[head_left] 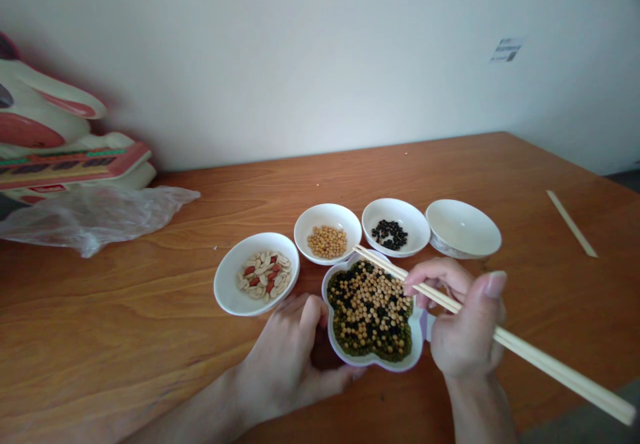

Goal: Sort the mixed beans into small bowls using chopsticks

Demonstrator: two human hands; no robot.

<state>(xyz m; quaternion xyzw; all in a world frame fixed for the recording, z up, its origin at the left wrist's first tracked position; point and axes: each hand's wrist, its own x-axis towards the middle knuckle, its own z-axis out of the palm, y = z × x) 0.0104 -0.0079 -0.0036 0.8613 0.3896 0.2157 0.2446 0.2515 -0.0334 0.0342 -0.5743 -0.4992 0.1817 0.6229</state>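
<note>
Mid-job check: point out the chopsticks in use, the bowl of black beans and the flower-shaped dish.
Chopsticks [540, 359]: head view, on the bare shafts toward the lower right.
Bowl of black beans [395, 209]: head view, on its bare far inner wall.
Flower-shaped dish [417, 337]: head view, on its right inner wall.

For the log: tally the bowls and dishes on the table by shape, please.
Round white bowls: 4 (one with peanuts, one with yellow beans, one with black beans)
Flower-shaped dish: 1
Total: 5
</note>
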